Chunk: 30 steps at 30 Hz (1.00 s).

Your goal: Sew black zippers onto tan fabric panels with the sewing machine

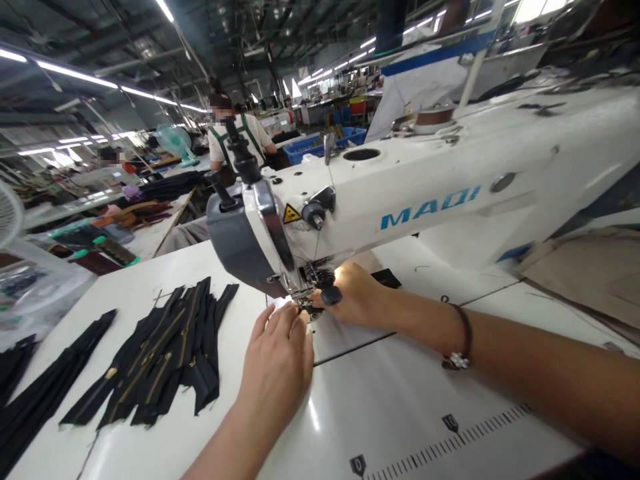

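A white sewing machine [425, 180] has its presser foot [303, 300] low over the white table, with both hands close around it. My left hand [280, 347] rests palm down just in front, its bent fingertips together at the foot; what they press or hold is hidden. My right hand [360, 297] reaches in from the right, thumb and fingers closed near the needle, partly behind a dark round knob. Beyond the right wrist lies a short black strip [386, 277]; I cannot tell whether it runs into the hand. Black zippers [160, 353] with brass-coloured teeth lie piled to the left.
More black strips [55, 387] lie at the table's left edge. A printed ruler scale [450, 433] runs along the front. Beige fabric [585, 267] sits at the right. Thread cones [115, 250], a white fan [10, 213] and a person [255, 137] are farther back.
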Available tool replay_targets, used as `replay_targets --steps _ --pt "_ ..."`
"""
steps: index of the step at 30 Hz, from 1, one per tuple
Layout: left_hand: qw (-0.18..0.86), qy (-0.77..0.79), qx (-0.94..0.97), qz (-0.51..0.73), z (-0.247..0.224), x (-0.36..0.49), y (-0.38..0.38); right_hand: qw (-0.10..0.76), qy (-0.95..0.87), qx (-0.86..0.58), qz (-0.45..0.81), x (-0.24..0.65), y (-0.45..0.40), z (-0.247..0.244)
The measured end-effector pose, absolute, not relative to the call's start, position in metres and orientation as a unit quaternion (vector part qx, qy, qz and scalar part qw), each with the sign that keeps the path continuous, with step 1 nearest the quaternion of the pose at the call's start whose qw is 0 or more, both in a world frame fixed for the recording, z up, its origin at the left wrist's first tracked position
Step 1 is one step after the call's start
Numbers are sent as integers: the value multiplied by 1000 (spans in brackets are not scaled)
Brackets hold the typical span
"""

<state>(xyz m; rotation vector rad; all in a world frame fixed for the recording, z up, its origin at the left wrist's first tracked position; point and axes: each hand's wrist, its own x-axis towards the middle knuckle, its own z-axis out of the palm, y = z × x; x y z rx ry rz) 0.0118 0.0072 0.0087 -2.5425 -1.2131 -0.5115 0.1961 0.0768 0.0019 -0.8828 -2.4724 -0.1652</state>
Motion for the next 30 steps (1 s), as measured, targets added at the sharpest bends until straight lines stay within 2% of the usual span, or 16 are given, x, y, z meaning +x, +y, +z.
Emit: replay_targets --steps 8,23,30 --pt "121 -420 -883 -170 10 14 8 225 -912 -338 -51 198 77 3" --pt "113 -430 -877 -183 8 12 7 252 -913 -320 -16 193 83 -2" --pt "153 -414 -868 -227 -5 -2 6 255 -893 -369 -27 196 78 5"
